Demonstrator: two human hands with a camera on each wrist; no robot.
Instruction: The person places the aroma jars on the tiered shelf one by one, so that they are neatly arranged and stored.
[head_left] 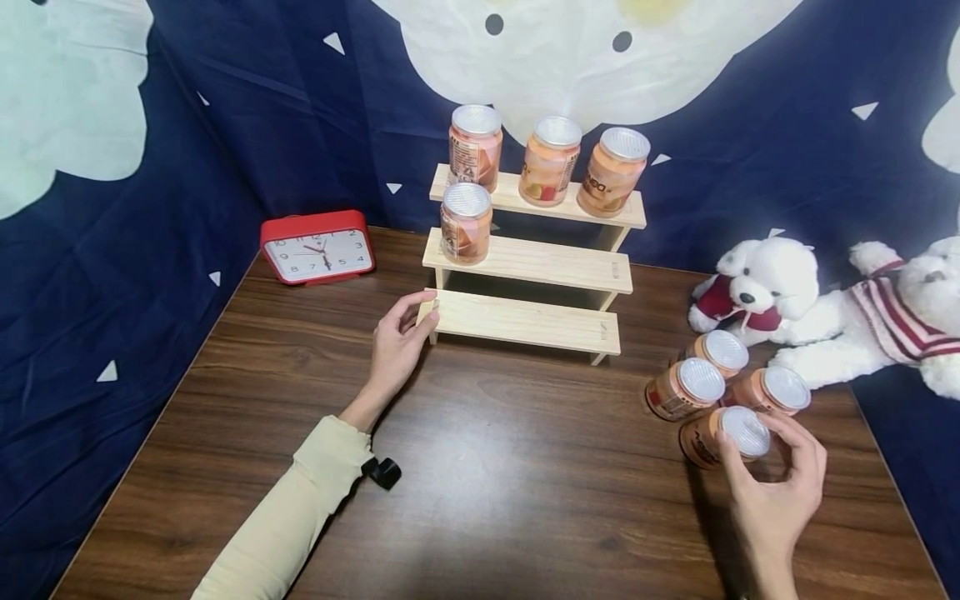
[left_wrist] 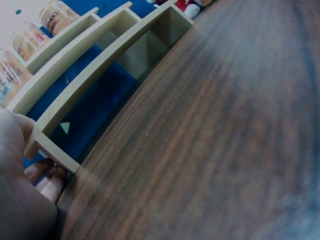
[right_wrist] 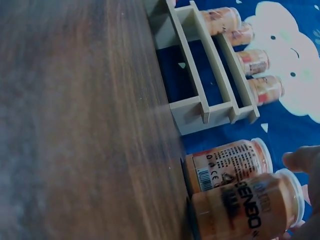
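With the middle of the dark table [head_left: 480,500] as the dial's centre and its far edge at 12, the held can [head_left: 708,427] stands upright near 3 o'clock. The right hand [head_left: 783,475] pinches its upper rim, fingers covering part of the silver lid [head_left: 748,429]; the right wrist view cuts that hand off at its 3 o'clock edge. The can's long axis is vertical, lid up, with lettering showing on its 9 o'clock side. About it stand a second can [head_left: 678,392] at 10 o'clock, a third can [head_left: 720,354] at 12 and a fourth can [head_left: 776,392] at 2, the last two partly hidden. All are lidded; their contents are hard to make out.

The wooden rack [head_left: 525,321] stands at 12, its long axis roughly 9 to 3. The left hand [head_left: 397,346] grips its lowest step at the 8 o'clock corner, some fingers partly masked by the end panel. Three cans [head_left: 551,162] stand on the top step; a single can [head_left: 467,225] occupies the middle step's 9 o'clock end.
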